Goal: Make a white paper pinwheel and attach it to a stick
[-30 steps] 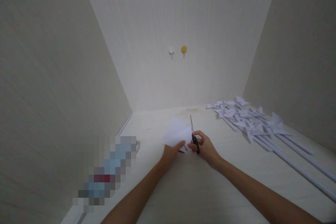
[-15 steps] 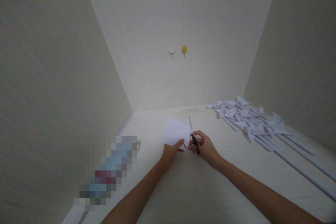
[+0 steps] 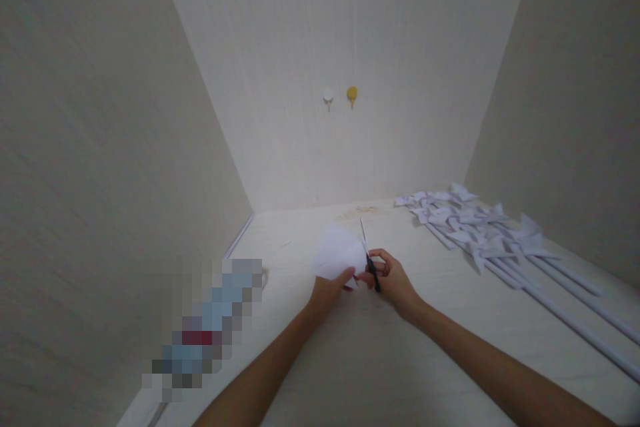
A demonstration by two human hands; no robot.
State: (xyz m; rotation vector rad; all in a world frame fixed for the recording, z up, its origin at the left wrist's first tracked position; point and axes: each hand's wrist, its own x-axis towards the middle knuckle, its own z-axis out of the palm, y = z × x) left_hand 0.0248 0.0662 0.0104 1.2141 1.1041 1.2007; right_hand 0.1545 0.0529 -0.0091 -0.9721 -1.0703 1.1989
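Note:
A white sheet of paper (image 3: 336, 250) is pinched at its near edge by my left hand (image 3: 333, 290), thumb on top. A slit with a dark gap runs near the thumb, at the sheet's near right corner. My right hand (image 3: 393, 279) has its fingers around the black handles of a pair of scissors (image 3: 371, 267). Their thin blades point away from me, along the paper's right edge. The right fingertips are close to the near right corner; whether they touch it I cannot tell.
Several white paper pinwheels (image 3: 470, 220) on rolled paper sticks (image 3: 565, 313) lie at the right. A blurred-out bluish object (image 3: 220, 313) is along the left wall. Two hooks, one white (image 3: 328, 96) and one yellow (image 3: 352, 93), are on the back wall.
The paper has shifted slightly to the right and turned a little in my left hand. My right hand with the scissors has hardly moved.

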